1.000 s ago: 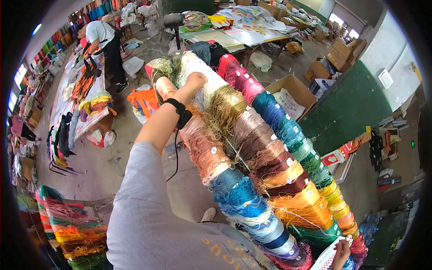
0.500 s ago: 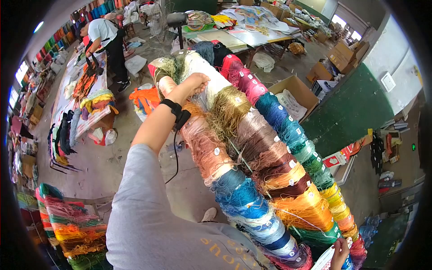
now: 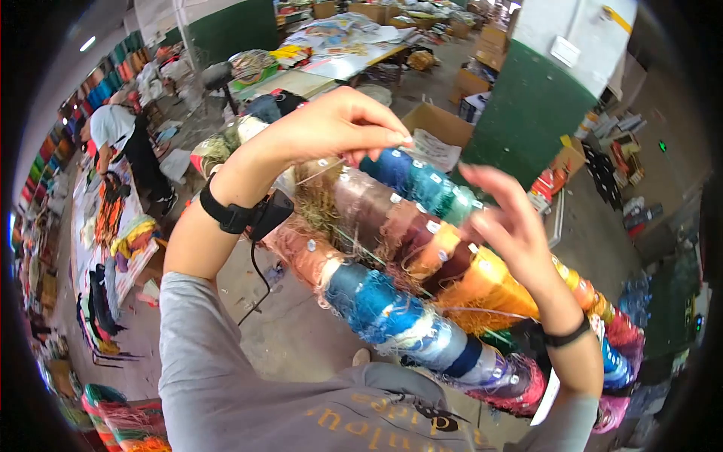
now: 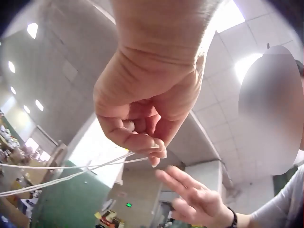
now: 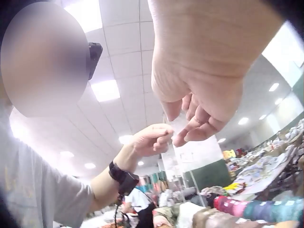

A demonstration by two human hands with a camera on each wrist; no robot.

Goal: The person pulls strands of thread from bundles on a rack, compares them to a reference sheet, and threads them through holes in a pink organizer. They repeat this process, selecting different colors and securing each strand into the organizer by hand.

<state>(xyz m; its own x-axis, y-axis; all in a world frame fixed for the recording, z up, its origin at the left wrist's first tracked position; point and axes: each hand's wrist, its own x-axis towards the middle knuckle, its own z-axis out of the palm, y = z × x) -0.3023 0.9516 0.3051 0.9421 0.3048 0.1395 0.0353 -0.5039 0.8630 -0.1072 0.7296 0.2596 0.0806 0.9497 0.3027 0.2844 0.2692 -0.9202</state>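
My left hand [image 3: 339, 128] is raised over the thread bundles, its thumb and fingertips pinching white thread [image 4: 47, 167]. In the left wrist view the thread runs off to the left in two thin strands. My right hand [image 3: 512, 226] hovers a little to the right, fingers loosely extended and apart from the thumb, its fingertips close to the left hand's. Below both hands lie long rolls of coloured thread with small white labels: a blue section [image 3: 376, 301], an orange section [image 3: 489, 282] and a teal section [image 3: 422, 184]. A white card [image 3: 548, 395] shows partly behind my right forearm.
A green and white pillar [image 3: 512, 105] stands beyond the rolls, with an open cardboard box [image 3: 437, 124] in front of it. Another person [image 3: 113, 128] bends over a long table at the left. A paper-covered table [image 3: 339, 68] is farther back.
My left hand has risen from the white roll, drawing thread. My right hand has let go of the white card and come up beside the left. The head view has turned right.
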